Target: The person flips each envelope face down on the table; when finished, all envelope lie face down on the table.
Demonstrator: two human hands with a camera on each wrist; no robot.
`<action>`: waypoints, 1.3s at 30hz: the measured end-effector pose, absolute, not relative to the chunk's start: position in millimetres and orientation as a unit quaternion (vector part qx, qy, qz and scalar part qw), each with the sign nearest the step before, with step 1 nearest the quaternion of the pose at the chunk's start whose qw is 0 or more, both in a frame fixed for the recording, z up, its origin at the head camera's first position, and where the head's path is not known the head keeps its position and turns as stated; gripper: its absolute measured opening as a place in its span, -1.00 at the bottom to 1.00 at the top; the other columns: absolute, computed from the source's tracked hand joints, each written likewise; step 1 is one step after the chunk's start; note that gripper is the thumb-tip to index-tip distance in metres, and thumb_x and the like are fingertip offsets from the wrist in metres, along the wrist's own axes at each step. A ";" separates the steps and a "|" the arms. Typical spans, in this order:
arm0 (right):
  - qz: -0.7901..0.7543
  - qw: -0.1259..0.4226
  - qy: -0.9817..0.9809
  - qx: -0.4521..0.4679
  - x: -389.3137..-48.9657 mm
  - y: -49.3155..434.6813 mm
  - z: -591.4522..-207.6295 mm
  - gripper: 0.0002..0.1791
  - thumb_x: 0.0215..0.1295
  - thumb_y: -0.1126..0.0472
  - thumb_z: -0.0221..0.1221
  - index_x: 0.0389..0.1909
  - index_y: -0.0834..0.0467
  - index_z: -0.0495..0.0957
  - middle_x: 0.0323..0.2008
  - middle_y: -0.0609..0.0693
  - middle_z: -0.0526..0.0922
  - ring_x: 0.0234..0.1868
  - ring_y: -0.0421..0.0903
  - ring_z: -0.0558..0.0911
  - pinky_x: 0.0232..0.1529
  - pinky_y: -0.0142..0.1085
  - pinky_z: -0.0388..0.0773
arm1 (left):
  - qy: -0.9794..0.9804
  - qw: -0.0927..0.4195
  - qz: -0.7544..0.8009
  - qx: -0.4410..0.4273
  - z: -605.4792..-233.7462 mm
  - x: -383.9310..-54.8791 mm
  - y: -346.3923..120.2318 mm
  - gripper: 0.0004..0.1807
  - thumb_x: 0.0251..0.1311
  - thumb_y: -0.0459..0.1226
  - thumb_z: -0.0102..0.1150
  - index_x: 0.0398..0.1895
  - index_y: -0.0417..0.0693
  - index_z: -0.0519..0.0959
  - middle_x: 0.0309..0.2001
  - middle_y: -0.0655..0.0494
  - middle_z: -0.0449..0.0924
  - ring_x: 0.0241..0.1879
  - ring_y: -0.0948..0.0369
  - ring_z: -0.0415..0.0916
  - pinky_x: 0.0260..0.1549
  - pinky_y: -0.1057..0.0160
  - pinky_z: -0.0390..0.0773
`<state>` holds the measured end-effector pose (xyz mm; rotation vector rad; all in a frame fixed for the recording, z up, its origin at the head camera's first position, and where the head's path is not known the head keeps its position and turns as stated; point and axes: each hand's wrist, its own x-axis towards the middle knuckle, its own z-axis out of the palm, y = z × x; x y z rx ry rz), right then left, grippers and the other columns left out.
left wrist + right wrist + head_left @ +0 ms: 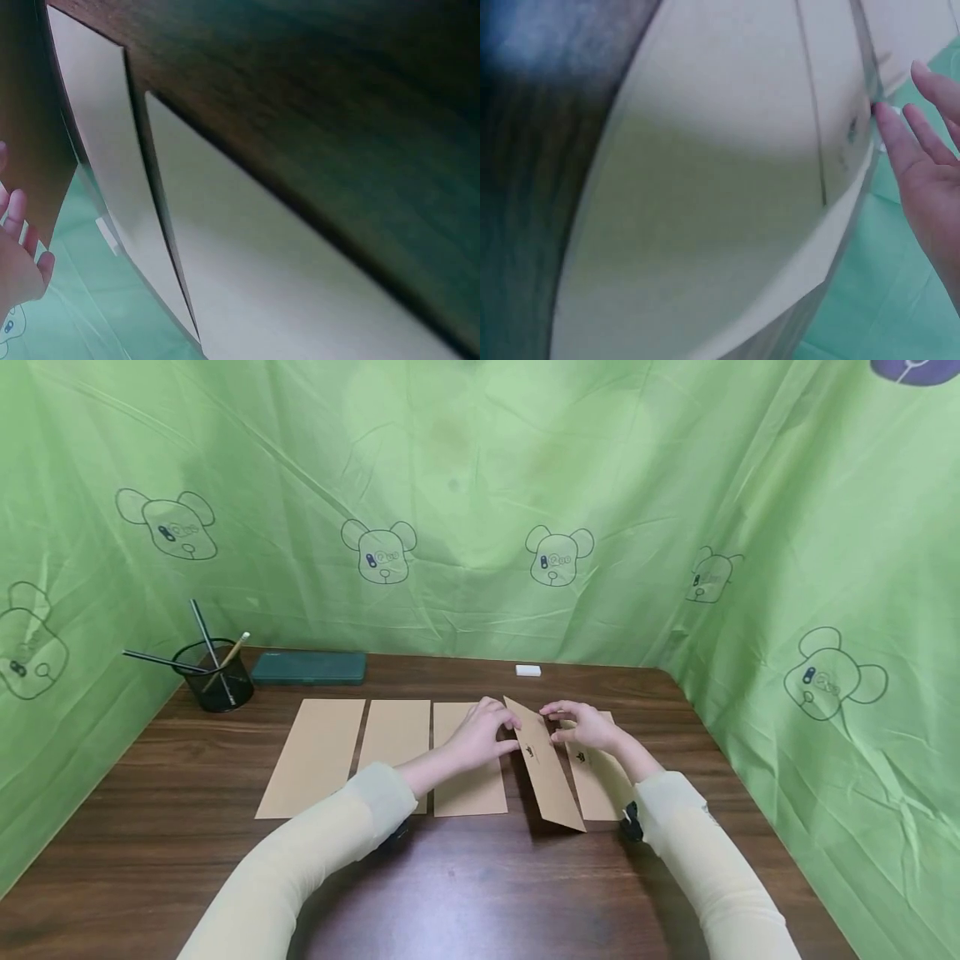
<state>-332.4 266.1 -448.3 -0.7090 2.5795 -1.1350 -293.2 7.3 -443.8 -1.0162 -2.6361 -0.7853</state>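
A thin brown kraft-paper rectangle (546,768) with a small black print is tilted up from the table, its left long edge raised. Whether it is an envelope or a notebook I cannot tell. At its upper left edge, my left hand (480,735) pinches it between thumb and fingers. My right hand (588,727) is at its upper right edge, fingers (900,139) extended and spread; whether they touch it is unclear. Beneath the right wrist lies another printed brown rectangle (600,785). To the left, several plain ones lie flat in a row, including a brown rectangle (468,789) beside my left hand.
A black mesh pen cup (225,685) with pens and a pencil stands back left, near a dark green case (309,668). A white eraser (528,671) lies near the table's back edge. Green cloth (465,610) with bear-head outlines hangs round the wooden table (465,893).
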 end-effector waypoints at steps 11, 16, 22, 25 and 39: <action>-0.408 0.151 0.869 -0.236 -300.8 256.6 -414.5 -0.45 0.27 0.06 0.20 0.25 0.13 0.35 0.28 0.19 0.36 0.21 0.24 0.42 0.06 0.02 0.49 | -0.895 0.119 -0.269 -0.336 -439.5 -300.1 9.7 -0.66 -0.05 -0.02 0.40 -0.22 0.06 0.61 -0.31 0.22 0.54 -0.02 0.18 0.35 0.01 0.16 0.34; -0.449 0.194 0.843 -0.222 -284.0 249.0 -408.1 -0.40 0.30 0.07 0.17 0.29 0.19 0.28 0.31 0.28 0.25 0.15 0.19 0.47 -0.09 0.06 0.57 | -0.894 0.118 -0.276 -0.333 -437.0 -304.5 9.4 -0.64 -0.07 0.00 0.41 -0.23 0.06 0.60 -0.29 0.22 0.55 -0.05 0.20 0.36 0.00 0.15 0.34; -0.462 0.226 0.829 -0.220 -264.3 237.7 -403.5 -0.30 0.32 0.07 0.15 0.38 0.16 0.09 0.35 0.30 0.15 0.14 0.21 0.47 -0.18 0.04 0.61 | -0.898 0.115 -0.275 -0.324 -432.0 -309.2 9.8 -0.60 -0.07 0.03 0.40 -0.21 0.05 0.60 -0.28 0.24 0.53 -0.08 0.22 0.35 -0.01 0.18 0.33; -0.464 0.232 0.826 -0.218 -258.7 233.1 -402.5 -0.22 0.30 0.08 0.17 0.42 0.10 -0.01 0.36 0.28 0.12 0.17 0.24 0.44 -0.22 -0.03 0.63 | -0.899 0.113 -0.277 -0.321 -429.0 -309.8 10.2 -0.60 -0.06 0.03 0.40 -0.21 0.05 0.60 -0.28 0.24 0.52 -0.08 0.21 0.35 -0.02 0.18 0.33; -0.481 0.237 0.813 -0.226 -256.4 233.9 -394.5 -0.17 0.29 0.24 0.16 0.46 -0.02 -0.09 0.40 0.30 0.02 0.24 0.43 0.28 -0.31 -0.04 0.64 | -0.876 -0.010 -0.391 -0.283 -430.0 -317.4 17.8 -0.18 0.03 -0.05 0.36 0.27 -0.15 0.17 0.04 0.14 0.59 0.21 0.10 0.36 0.28 0.06 0.21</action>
